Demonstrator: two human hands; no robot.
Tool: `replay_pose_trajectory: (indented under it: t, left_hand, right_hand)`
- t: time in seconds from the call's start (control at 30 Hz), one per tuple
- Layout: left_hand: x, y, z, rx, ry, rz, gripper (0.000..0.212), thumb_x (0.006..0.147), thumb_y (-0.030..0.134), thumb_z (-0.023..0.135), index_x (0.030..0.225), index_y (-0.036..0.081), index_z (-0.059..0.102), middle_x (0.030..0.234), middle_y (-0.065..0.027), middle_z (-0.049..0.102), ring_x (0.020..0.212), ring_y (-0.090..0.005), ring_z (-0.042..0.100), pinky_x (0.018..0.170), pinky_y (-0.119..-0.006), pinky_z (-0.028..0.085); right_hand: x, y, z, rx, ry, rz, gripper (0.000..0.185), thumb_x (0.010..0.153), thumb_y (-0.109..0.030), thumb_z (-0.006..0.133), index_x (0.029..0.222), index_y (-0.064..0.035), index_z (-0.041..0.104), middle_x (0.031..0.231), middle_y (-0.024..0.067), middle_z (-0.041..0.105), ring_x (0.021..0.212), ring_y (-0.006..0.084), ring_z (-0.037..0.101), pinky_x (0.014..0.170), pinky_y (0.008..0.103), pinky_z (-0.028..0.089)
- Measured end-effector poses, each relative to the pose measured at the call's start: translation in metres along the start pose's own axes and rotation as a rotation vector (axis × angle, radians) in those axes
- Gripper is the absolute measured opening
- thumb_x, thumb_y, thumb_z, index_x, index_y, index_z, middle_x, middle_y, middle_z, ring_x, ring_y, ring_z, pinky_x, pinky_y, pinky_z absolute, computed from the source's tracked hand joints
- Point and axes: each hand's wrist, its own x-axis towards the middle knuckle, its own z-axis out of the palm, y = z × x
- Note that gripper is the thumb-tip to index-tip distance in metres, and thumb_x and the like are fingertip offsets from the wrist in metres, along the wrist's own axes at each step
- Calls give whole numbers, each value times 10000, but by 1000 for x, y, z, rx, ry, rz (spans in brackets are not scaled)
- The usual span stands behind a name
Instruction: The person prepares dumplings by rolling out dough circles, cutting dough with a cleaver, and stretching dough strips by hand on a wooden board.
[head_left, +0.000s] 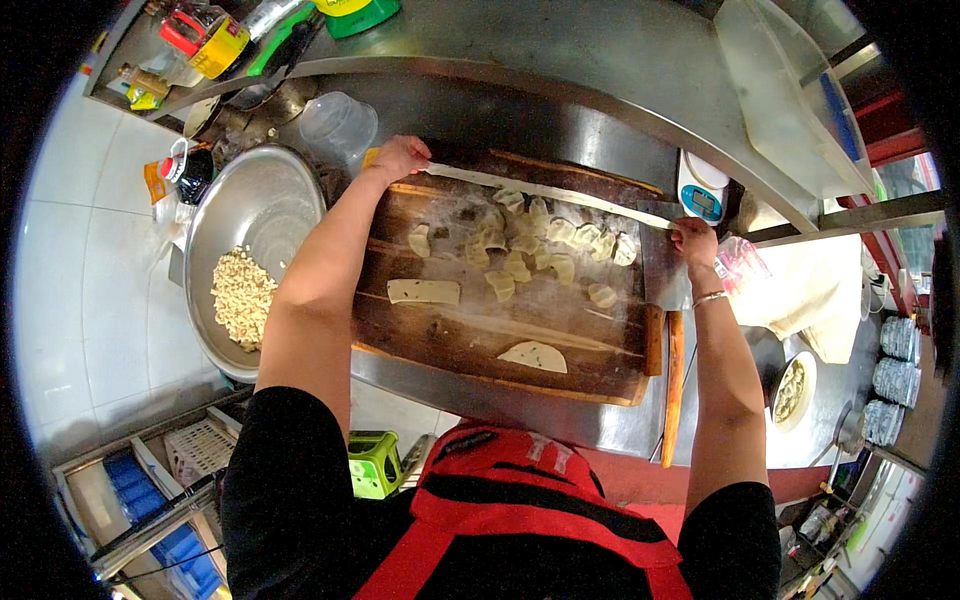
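A long thin strip of dough (551, 193) is stretched above the far part of a floured wooden board (420, 337). My left hand (403, 158) pinches its left end, and my right hand (694, 241) grips its right end. Beneath and nearer than the strip lie several folded dough pieces (517, 266). A flat rectangular dough piece (424, 292) rests at the board's left, and a half-round piece (535, 356) with green flecks lies near the front edge. By my right hand, a cleaver's wide blade (664, 262) lies on the board's right side, its wooden handle (654, 340) towards me.
Left of the board stands a large metal bowl (287, 202) with crumbly pale food. A rolling pin (672, 390) lies along the board's right edge. A metal shelf (525, 71) spans the far side, near a digital scale (703, 191). A white bowl (793, 391) stands at right.
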Motion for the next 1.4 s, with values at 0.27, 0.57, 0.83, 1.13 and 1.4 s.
replay_pose_trajectory:
  t: [0.27,0.57,0.83,1.13,1.4]
  left_hand:
    - [14,-14,15,304,422,221,175,746,125,772,796,34,631,704,-72,636,657,-183,604,615,-336,483]
    - [5,-78,-18,11,318,175,151,761,202,762,842,82,714,830,-86,698,755,-219,648,706,-354,508]
    - [20,-62,-14,452,492,81,128,785,248,726,833,128,732,825,-65,707,786,-216,660,726,-357,508]
    - [-13,-52,-7,405,749,17,184,934,136,533,973,82,704,1025,-101,663,948,-255,614,758,-413,490]
    - [-21,-75,-21,457,708,-25,156,905,166,588,923,33,668,1029,-88,655,902,-249,630,762,-392,511]
  right_hand:
    - [13,57,-27,-48,19,64,120,850,-80,614,943,-41,678,841,52,685,710,147,657,606,242,522]
    - [-90,-88,68,-786,23,-718,505,919,-344,532,1303,-19,490,1364,134,469,1259,319,409,1061,487,291]
    - [-111,-84,71,-825,15,-707,552,920,-412,501,1287,0,504,1366,160,458,1248,345,413,1076,482,275]
    - [-216,-105,67,-593,-108,-820,439,816,-211,682,1205,-64,540,1295,147,502,1177,342,484,982,471,381]
    - [-299,-122,79,-415,-298,-772,420,773,-97,720,1160,-41,569,1291,157,494,1134,352,506,945,441,412]
